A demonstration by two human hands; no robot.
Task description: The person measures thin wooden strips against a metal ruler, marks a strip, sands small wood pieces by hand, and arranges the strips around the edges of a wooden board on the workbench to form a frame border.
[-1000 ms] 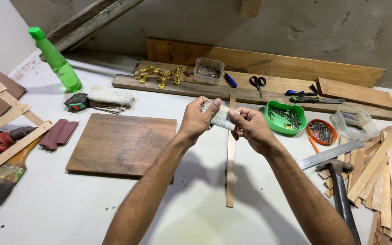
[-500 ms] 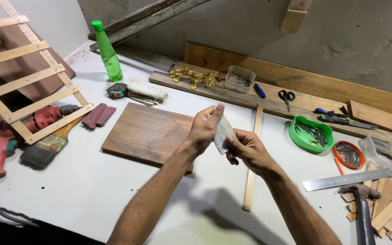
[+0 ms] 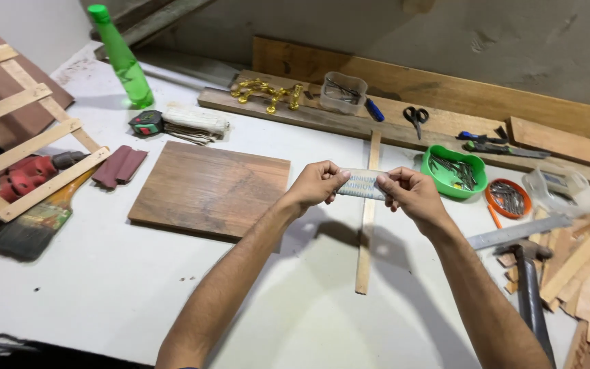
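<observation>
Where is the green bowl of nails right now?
In the head view, the green bowl sits on the white table just right of the right hand, between the scissors behind it and the small orange dish.

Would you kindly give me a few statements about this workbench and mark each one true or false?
1. Both hands, left hand and right hand, hold a small pale strip between them. True.
2. The green bottle lies on its side. False: it stands upright.
3. The scissors rest on a long plank at the back. True.
4. The green bowl is empty. False: it holds nails.
5. The hammer is in the right hand. False: it lies on the table.
</observation>
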